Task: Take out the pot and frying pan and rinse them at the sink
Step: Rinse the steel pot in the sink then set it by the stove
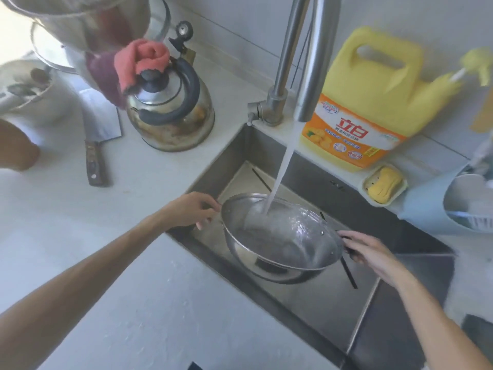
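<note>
Two hands are engaged on one vessel. One round, shiny stainless-steel pot (282, 244), wide-mouthed and bowl-shaped, is held tilted over the steel sink basin (306, 303), directly under one stream of running water (280, 177) from the single brushed-steel tap (306, 62). The left hand (190, 209) has its grip curled onto the pot's near-left rim. The right hand (368, 249) has its fingers closed about a dark handle at the right rim; how firmly cannot be told.

Step in hand, by judgement: rinsing of the pot, water striking its inner wall. No frying pan can be identified in view, so that half of the task appears outstanding.

The next move likely calls for swirling or tipping the pot to discharge the water into the basin while both grips hold against the wet, slippery metal, then setting it aside and fetching the pan.

Count of other items:
- One steel whistling kettle (170, 113) with a dark handle, on the pale tabletop (133, 303), with one pink cloth (141, 62) draped over it.
- One cleaver (98, 134) with a wooden handle, lying left of the kettle.
- One large yellow detergent jug (373, 97) with an orange label, behind the sink.
- One yellow sponge (384, 185) in one pale dish.
- Two dark strips, possibly chopsticks, in the basin; identity uncertain.
</note>
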The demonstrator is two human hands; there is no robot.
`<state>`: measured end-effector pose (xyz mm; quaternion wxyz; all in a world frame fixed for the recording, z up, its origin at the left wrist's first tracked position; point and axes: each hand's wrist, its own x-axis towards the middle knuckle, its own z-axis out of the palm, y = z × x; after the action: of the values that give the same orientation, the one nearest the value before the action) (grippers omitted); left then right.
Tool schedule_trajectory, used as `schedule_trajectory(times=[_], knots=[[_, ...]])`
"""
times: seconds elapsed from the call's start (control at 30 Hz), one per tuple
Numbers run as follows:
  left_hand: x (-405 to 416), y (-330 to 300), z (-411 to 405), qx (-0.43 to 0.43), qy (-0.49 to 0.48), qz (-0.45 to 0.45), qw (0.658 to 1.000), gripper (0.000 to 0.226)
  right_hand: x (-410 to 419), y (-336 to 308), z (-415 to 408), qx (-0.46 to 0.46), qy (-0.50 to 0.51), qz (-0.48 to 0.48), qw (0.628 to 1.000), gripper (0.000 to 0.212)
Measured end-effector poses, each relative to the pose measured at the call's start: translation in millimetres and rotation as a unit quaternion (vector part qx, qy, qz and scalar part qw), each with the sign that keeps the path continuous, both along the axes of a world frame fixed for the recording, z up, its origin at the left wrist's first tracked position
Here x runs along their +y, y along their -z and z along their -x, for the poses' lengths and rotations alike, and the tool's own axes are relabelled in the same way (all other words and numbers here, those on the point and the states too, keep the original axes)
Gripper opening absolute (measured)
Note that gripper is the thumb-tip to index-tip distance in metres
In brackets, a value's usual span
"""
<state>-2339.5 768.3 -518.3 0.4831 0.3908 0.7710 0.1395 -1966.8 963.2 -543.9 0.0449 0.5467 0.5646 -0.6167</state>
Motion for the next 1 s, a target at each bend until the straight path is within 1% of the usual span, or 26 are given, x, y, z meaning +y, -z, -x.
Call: schedule_trajectory(times=[0.07,0.1,0.17,0.2,0.27,0.37,0.43,0.5,0.53,0.6,0.63,0.67,0.73,0.8,0.83,0.9,1.0], knots=[[-12,9,-6,-0.024,0.033,0.048,0.998,0.004,16,-34,13,-0.020,-0.063,-0.075,0.995,0.022],[-17,15,-9,-0.027,0.056,0.066,0.996,0.004,22,-49,20,-0.026,-0.092,-0.108,0.990,0.022],[-24,25,-18,-0.012,0.074,0.062,0.995,0.013,28,-73,32,-0.014,-0.122,-0.162,0.979,0.022],[-26,29,-21,-0.001,0.058,0.049,0.997,0.015,28,-82,37,0.001,-0.125,-0.186,0.975,0.023],[-27,31,-27,0.001,-0.010,0.011,1.000,0.014,25,-92,41,0.016,-0.113,-0.232,0.966,0.022],[-28,24,-26,0.037,-0.113,-0.070,0.991,0.010,16,-86,34,0.024,-0.081,-0.289,0.953,0.017],[-28,7,-20,0.079,-0.120,-0.124,0.982,0.012,6,-71,28,0.030,-0.037,-0.287,0.957,0.014],[-29,-15,-10,0.146,-0.076,-0.178,0.970,0.015,-9,-51,27,0.040,0.009,-0.265,0.963,0.020],[-28,-28,-5,0.195,-0.045,-0.203,0.959,0.019,-18,-41,29,0.042,0.024,-0.249,0.967,0.021],[-21,-58,4,0.279,0.008,-0.245,0.929,0.023,-37,-21,33,0.045,0.040,-0.195,0.979,0.018],[-17,-71,8,0.298,0.024,-0.258,0.919,0.024,-46,-12,35,0.046,0.042,-0.160,0.985,0.015],[-12,-83,10,0.304,0.030,-0.260,0.916,0.026,-54,-4,36,0.045,0.037,-0.126,0.990,0.011],[-5,-97,12,0.287,0.023,-0.220,0.932,0.029,-65,4,37,0.040,0.018,-0.071,0.997,0.002],[-1,-98,14,0.272,0.021,-0.156,0.949,0.025,-65,3,34,0.031,0.010,-0.036,0.999,0.010],[-2,-95,14,0.265,0.023,-0.124,0.956,0.023,-61,-2,32,0.024,0.011,-0.037,0.999,0.013],[-8,-80,13,0.230,0.022,-0.060,0.971,0.017,-46,-15,26,0.013,0.019,-0.065,0.998,0.015],[-20,-44,1,0.132,0.026,0.023,0.991,0.010,-18,-48,21,-0.002,0.008,-0.140,0.990,0.016]])
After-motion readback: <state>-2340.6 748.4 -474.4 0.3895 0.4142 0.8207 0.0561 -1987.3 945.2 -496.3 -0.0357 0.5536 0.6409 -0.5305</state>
